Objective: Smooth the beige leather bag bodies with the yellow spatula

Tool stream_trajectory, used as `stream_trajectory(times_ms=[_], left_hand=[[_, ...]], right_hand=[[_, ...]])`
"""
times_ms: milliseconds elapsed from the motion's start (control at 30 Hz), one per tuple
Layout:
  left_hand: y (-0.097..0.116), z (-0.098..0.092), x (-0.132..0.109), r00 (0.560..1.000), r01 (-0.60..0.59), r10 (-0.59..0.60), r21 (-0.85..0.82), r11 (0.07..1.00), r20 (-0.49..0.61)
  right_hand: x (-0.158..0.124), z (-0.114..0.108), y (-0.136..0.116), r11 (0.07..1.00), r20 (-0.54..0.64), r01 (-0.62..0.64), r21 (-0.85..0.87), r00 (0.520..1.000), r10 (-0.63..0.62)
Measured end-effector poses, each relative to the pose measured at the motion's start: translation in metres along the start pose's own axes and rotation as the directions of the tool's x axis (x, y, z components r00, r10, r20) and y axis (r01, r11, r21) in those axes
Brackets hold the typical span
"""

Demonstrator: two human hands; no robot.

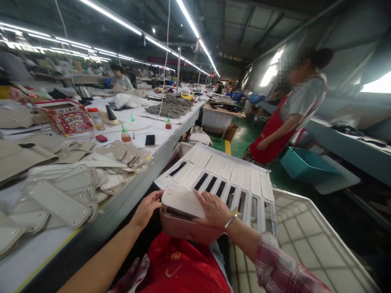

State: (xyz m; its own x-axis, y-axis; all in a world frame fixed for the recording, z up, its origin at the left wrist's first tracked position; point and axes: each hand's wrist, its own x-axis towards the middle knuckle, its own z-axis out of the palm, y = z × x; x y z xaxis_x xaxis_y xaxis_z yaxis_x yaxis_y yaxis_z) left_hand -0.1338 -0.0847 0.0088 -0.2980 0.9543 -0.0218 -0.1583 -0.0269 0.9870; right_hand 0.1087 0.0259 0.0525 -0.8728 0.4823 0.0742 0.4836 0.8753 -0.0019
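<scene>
My left hand grips the left edge of a stack of white flat pieces that rests on a pink box in my lap. My right hand lies flat on top of that stack, fingers spread. Just beyond the stack, a white rack holds rows of long white strips laid side by side. A red apron covers my lap below the box.
A long worktable on my left carries piles of beige oval pieces, glue bottles, a phone and a red patterned box. A white wire tray sits at right. A person in a red apron stands by a teal bin.
</scene>
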Motion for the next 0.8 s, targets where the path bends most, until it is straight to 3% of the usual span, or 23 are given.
stream_trajectory(times_ms=[67, 133, 233, 300, 400, 633, 700, 800], left_hand=[[0.000, -0.004, -0.002, 0.999, 0.009, -0.009, 0.018, 1.000, -0.043], [0.000, -0.005, -0.003, 0.998, -0.013, 0.022, 0.168, 0.986, -0.051], [0.001, -0.003, -0.003, 0.996, -0.074, 0.092, 0.480, 0.874, -0.014], [0.001, -0.002, -0.003, 0.992, -0.093, 0.126, 0.587, 0.804, -0.015], [-0.003, 0.000, -0.002, 0.989, -0.066, 0.133, 0.626, 0.777, -0.062], [-0.016, 0.004, 0.012, 0.995, -0.069, 0.101, 0.707, 0.703, -0.002], [-0.014, 0.006, 0.016, 0.987, -0.118, 0.158, 0.770, 0.627, 0.023], [-0.007, 0.020, 0.016, 0.942, -0.260, 0.305, 0.882, 0.394, 0.142]], right_hand=[[0.004, 0.007, 0.010, 0.999, 0.012, 0.029, -0.018, 1.000, -0.029], [0.004, 0.013, 0.022, 0.995, 0.029, 0.050, -0.084, 0.998, -0.048], [0.000, 0.018, 0.031, 0.979, 0.033, 0.114, -0.170, 0.993, -0.110], [-0.004, 0.018, 0.029, 0.964, 0.030, 0.187, -0.189, 0.982, -0.185], [-0.008, 0.011, 0.018, 0.948, 0.059, 0.258, -0.184, 0.966, -0.251], [0.007, -0.002, 0.001, 0.978, 0.305, 0.177, -0.110, 0.943, -0.136], [0.015, 0.000, -0.001, 0.985, 0.346, 0.151, -0.087, 0.931, -0.112], [0.024, 0.005, -0.003, 0.991, 0.397, 0.119, -0.065, 0.914, -0.084]])
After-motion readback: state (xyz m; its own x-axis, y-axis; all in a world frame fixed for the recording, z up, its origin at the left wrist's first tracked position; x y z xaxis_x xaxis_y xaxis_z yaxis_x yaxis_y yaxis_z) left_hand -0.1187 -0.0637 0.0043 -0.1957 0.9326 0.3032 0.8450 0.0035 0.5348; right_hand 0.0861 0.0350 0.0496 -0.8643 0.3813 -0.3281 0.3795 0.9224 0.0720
